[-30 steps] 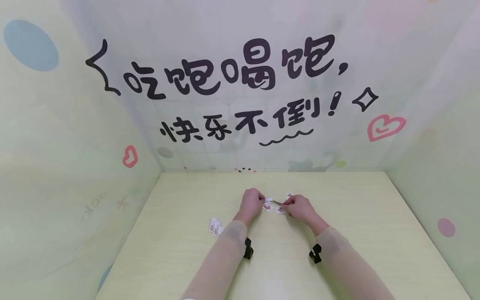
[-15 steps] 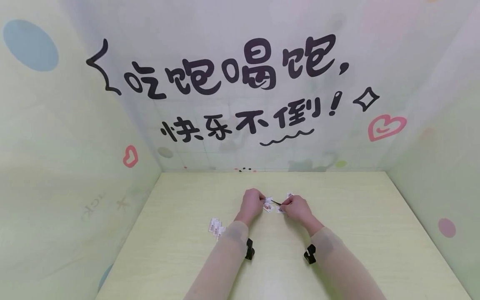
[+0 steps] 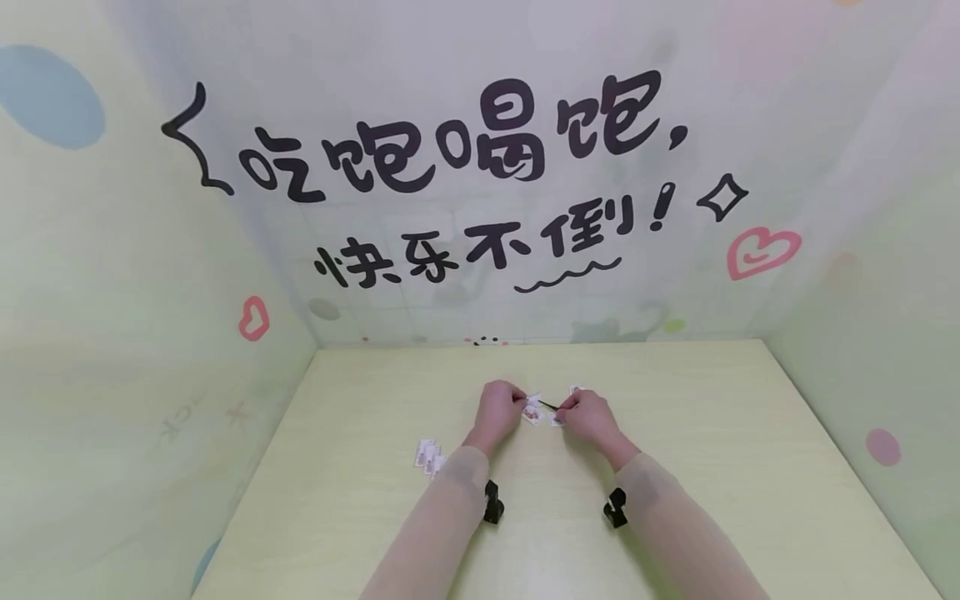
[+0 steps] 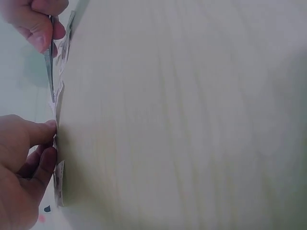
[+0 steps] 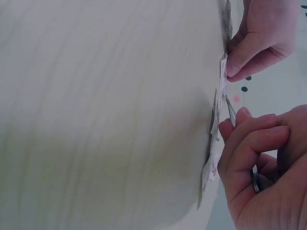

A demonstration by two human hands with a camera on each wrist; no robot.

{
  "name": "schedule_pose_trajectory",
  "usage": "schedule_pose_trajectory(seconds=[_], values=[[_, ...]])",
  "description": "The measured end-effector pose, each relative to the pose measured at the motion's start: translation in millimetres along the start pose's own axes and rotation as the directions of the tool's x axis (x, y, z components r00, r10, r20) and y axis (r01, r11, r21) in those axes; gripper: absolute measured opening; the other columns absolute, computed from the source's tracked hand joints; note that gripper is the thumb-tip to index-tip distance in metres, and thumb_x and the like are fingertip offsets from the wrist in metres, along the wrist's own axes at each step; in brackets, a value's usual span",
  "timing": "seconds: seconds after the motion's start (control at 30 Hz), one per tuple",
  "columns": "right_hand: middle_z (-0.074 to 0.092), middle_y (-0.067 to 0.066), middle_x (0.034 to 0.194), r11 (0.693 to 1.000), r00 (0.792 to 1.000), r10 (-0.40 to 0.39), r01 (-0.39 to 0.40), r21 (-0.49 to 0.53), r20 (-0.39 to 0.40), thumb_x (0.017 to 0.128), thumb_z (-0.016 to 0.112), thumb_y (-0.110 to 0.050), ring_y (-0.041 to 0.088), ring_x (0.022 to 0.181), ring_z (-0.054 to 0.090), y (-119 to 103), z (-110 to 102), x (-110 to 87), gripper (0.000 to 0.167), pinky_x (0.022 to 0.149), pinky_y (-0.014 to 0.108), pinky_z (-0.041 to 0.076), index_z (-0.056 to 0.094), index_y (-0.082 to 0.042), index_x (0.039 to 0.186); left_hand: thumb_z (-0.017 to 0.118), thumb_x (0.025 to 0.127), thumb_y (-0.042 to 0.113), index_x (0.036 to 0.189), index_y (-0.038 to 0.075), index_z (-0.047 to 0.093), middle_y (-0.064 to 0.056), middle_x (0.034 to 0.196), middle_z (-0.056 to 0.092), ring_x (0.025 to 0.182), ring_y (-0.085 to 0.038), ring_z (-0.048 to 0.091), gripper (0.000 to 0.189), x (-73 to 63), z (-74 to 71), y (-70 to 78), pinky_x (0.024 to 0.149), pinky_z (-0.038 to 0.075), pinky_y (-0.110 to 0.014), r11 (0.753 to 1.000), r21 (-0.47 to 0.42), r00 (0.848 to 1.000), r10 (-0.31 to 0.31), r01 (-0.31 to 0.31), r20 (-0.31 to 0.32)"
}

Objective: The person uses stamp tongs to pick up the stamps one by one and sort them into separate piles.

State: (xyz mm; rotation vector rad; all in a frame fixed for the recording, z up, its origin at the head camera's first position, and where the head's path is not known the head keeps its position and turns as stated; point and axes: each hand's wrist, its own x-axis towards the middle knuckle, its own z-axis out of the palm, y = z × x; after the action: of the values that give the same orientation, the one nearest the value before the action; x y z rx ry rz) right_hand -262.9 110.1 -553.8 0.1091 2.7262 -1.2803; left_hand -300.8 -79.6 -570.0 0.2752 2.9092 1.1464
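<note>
My left hand (image 3: 498, 412) pinches the edge of a small white paper piece (image 3: 534, 400) between thumb and fingertips. From the other side, my right hand (image 3: 592, 421) holds a pair of metal tweezers (image 4: 49, 72), whose tips meet that same paper. Whether the tips grip it is too small to tell. A printed paper piece (image 3: 532, 415) lies just in front of it. Beside my right fingers is another printed piece (image 3: 557, 419), partly hidden by the hand, and one more piece (image 3: 576, 388) shows behind.
Several overlapping printed paper pieces (image 3: 427, 456) lie left of my left forearm, partly covered by the sleeve. The pale wooden table (image 3: 360, 533) meets a printed wall (image 3: 420, 317) at the back, with side walls left and right. A black wrist mount (image 3: 492, 502) sits on the left forearm.
The right forearm and wrist have shifted slightly left. The tweezers stay at the same paper, and the left hand keeps its pinch. The head view has moved a little.
</note>
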Motion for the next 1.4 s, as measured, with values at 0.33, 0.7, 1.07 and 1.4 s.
schedule_pose_trajectory(seconds=[0.33,0.7,1.07,1.4], values=[[0.072,0.009,0.095,1.000,1.000,0.000,0.000,0.001,0.003,0.093,0.076,-0.009,0.026,0.086,0.062,0.8,-0.9,0.6,0.007,0.076,0.035,0.049,0.076,-0.002,0.096,0.078,0.096,0.000,0.099,0.002,0.083,-0.010,0.097,0.080,0.098,-0.028,0.076,0.006,-2.1,-1.5,3.1,0.094,0.060,-0.041,1.000,-0.007,1.000,-0.018,0.018,0.004],[0.071,0.011,0.095,0.995,1.000,0.018,-0.019,0.097,0.012,0.096,0.073,-0.008,0.024,0.083,0.060,0.5,-0.1,0.0,0.008,0.071,0.031,0.047,0.075,0.000,0.098,0.078,0.096,0.003,0.100,0.003,0.083,-0.010,0.098,0.080,0.098,-0.028,0.075,0.007,-1.6,0.0,0.4,0.093,0.061,-0.041,0.999,-0.018,0.999,-0.035,0.035,0.017],[0.071,0.020,0.115,0.991,0.999,0.044,-0.045,0.130,0.012,0.097,0.072,-0.009,0.029,0.093,0.061,-2.0,3.8,-2.1,0.010,0.075,0.032,0.046,0.075,0.001,0.098,0.079,0.095,0.003,0.098,0.003,0.083,-0.010,0.096,0.080,0.096,-0.028,0.075,0.006,1.4,-0.6,2.5,0.091,0.061,-0.041,0.995,-0.022,0.995,-0.099,0.100,0.011],[0.069,0.011,0.093,0.981,0.999,0.022,-0.016,0.193,-0.030,0.104,0.068,-0.013,0.021,0.076,0.056,-13.6,-10.7,3.7,0.012,0.063,0.030,0.045,0.072,-0.002,0.104,0.077,0.098,0.007,0.107,0.001,0.082,-0.008,0.099,0.075,0.087,-0.018,0.065,0.012,-3.2,-22.4,2.0,0.078,0.058,-0.033,0.990,-0.132,0.984,0.018,-0.042,-0.176]])
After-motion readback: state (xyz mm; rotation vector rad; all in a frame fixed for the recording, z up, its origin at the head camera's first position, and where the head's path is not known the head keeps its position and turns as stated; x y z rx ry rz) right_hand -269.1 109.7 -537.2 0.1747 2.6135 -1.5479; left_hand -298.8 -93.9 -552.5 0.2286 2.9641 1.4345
